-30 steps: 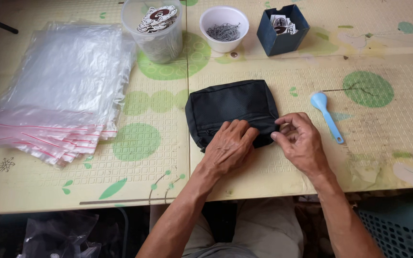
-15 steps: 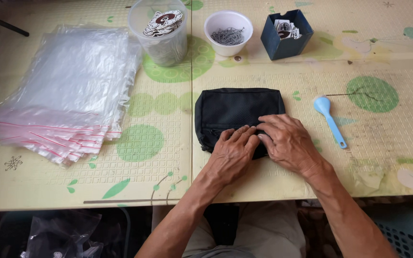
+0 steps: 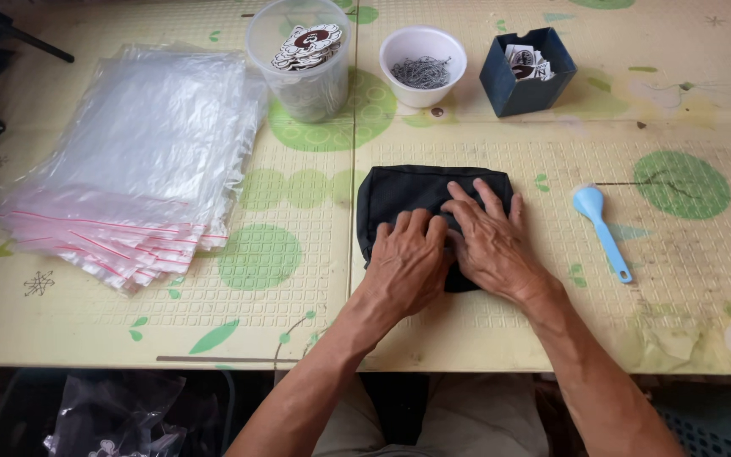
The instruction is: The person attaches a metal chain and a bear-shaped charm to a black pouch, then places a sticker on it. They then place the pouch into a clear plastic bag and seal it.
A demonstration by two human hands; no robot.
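**A:** Where do your hands sit right now?

**B:** Both rest flat on the black pouch (image 3: pixel 420 196), which lies on the desk (image 3: pixel 484 338) just in from the near edge. Your left hand (image 3: pixel 408 262) covers the pouch's near left part, fingers spread and lightly bent, gripping nothing. Your right hand (image 3: pixel 491 241) lies just beside it, palm down with fingers stretched toward the pouch's far edge, pressing the fabric and not closed around anything. The two hands touch at the pouch's middle.

**A:** What room do you have around the pouch?

**B:** To the pouch's right lies a light blue spoon (image 3: pixel 601 230), near but apart from it, handle angled toward the near edge. Beyond the spoon, bare desk. Left of the pouch there is a strip of bare mat, then a stack of clear zip bags (image 3: pixel 141 152) with red seal lines, fanned toward the near edge.

**A:** And on the far side?

**B:** Beyond the pouch's far edge stand three containers in a row: a clear tub (image 3: pixel 302 59) of round stickers to the left, a white bowl (image 3: pixel 423 63) of small metal pieces directly behind, and a dark blue box (image 3: pixel 526 72) to the right. A gap of mat separates them from the pouch.
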